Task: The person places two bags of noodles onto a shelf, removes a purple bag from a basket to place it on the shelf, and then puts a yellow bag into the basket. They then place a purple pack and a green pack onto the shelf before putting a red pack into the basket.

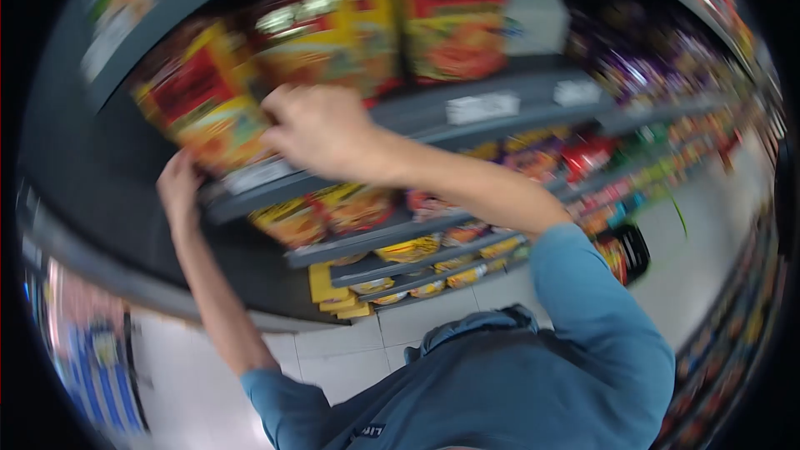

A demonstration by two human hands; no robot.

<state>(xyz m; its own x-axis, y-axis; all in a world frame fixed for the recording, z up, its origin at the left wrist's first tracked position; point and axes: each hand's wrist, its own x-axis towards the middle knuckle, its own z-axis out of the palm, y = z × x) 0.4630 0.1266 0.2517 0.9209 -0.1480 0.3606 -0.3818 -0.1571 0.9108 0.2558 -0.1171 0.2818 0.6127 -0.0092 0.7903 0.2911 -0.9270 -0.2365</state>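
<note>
Red-and-yellow packet (200,98) tilted at a shelf's (400,122) left end

One hand is at each side: the left hand (177,187) at its lower left corner, the right hand (321,129) curled by its right edge; blur hides whether either grips. At least two similar packets (458,25) stand rightward. Three white labels (483,107) line the front edge. Pale floor (192,375) opens below.

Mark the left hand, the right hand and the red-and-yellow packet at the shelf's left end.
Left hand (178,185): head view, back of the hand.
Right hand (323,128): head view, back of the hand.
Red-and-yellow packet (202,104): head view, middle of its front.
</note>
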